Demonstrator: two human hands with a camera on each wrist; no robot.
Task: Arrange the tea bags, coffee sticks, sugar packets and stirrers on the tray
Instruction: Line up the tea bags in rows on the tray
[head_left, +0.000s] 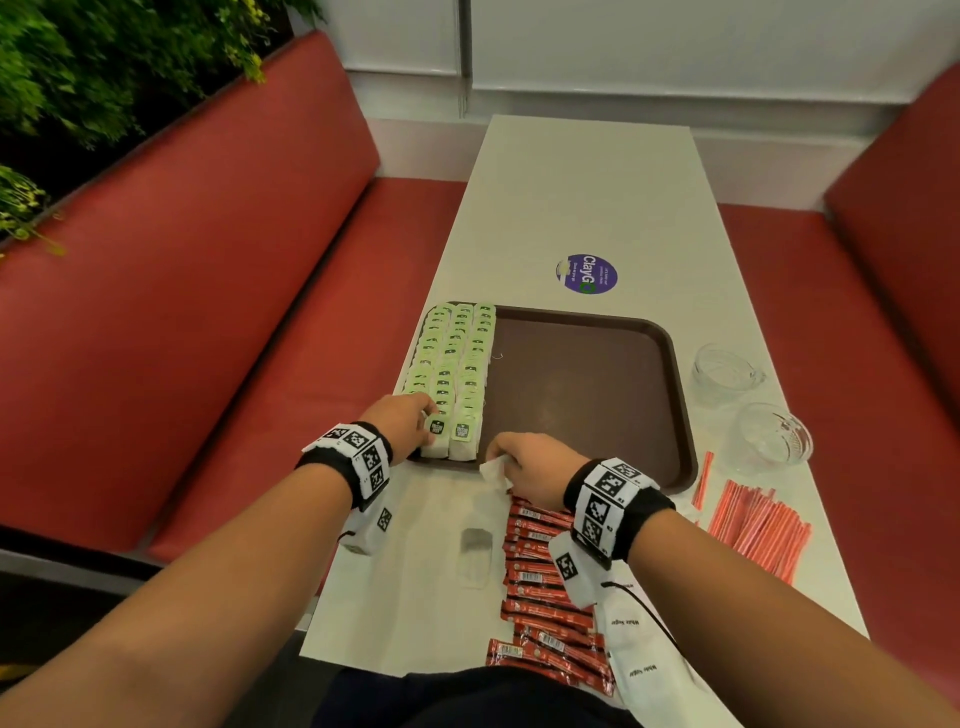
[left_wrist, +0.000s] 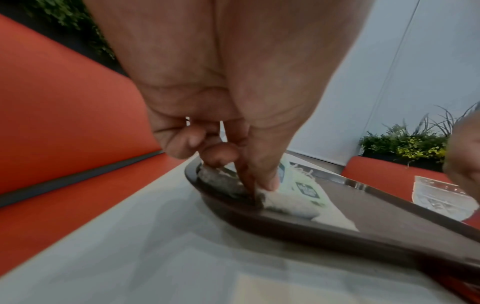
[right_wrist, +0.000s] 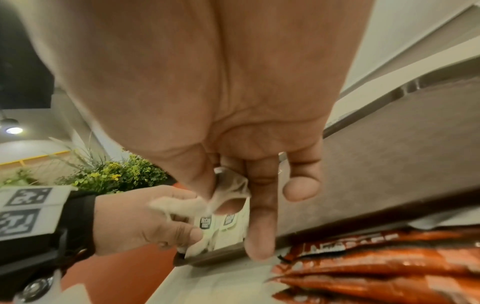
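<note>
Clearly the tea-bag step; the left hand (head_left: 402, 422) pinches the nearest tea bag (head_left: 435, 439) into the tray (head_left: 587, 384) rows; the right hand (head_left: 535, 470) grips what looks like another (head_left: 493, 470), needing a slot alongside; coffee sticks (head_left: 545, 587) wait on the table.

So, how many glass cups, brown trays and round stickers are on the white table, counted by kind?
Glass cups: 2
Brown tray: 1
Round sticker: 1
Total: 4
</note>
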